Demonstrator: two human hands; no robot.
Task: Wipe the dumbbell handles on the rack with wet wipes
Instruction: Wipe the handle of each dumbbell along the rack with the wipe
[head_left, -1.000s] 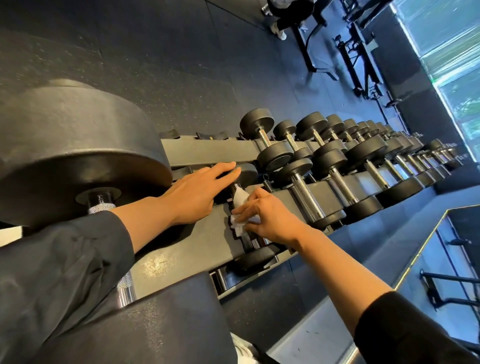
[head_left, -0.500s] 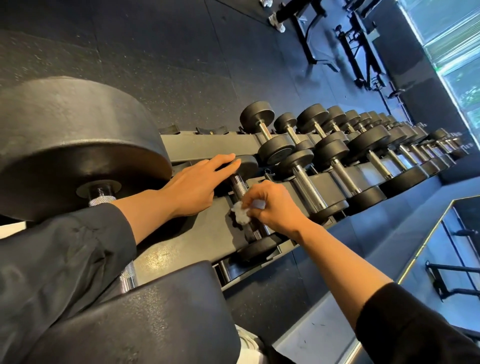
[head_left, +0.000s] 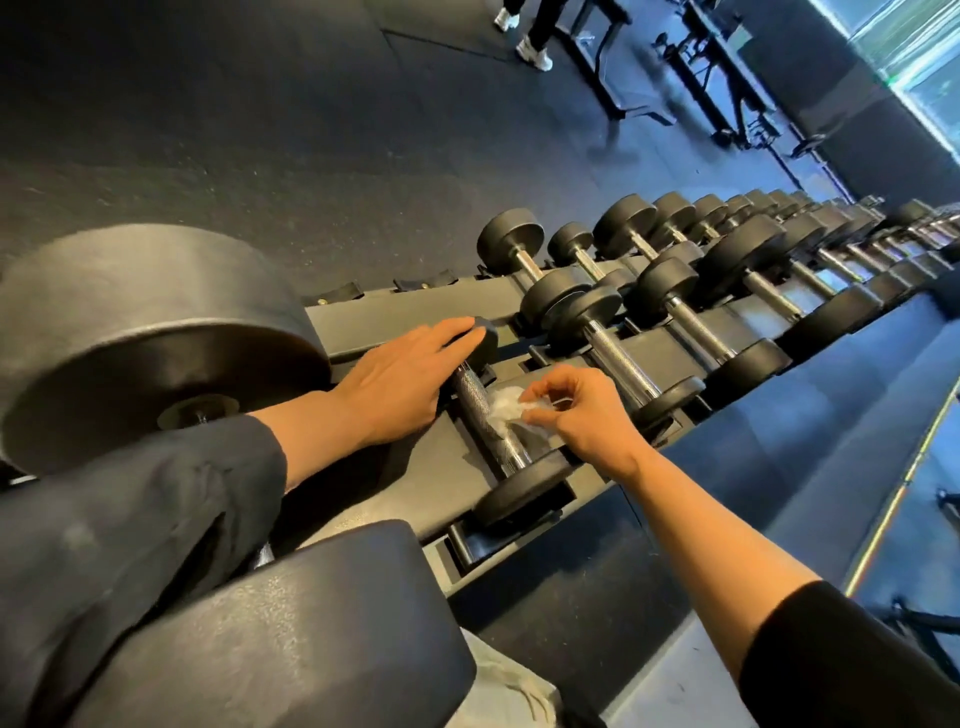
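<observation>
On the grey metal rack (head_left: 415, 467) lies a small black dumbbell with a shiny bumpy metal handle (head_left: 480, 413); the handle runs from far-left to near-right; the right hand (head_left: 582, 415) pinches a crumpled white wet wipe (head_left: 504, 408) just right of it, touching; the flat, open left hand (head_left: 400, 379) rests on its far end.

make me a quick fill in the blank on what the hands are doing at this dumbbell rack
1. The right hand pinches a crumpled white ____ beside the knurled handle.
2. The left hand rests flat, its fingertips on the dumbbell's far ____.
3. The dumbbells lie in a row on a grey ____.

Missing words: wet wipe; head; rack.
</observation>
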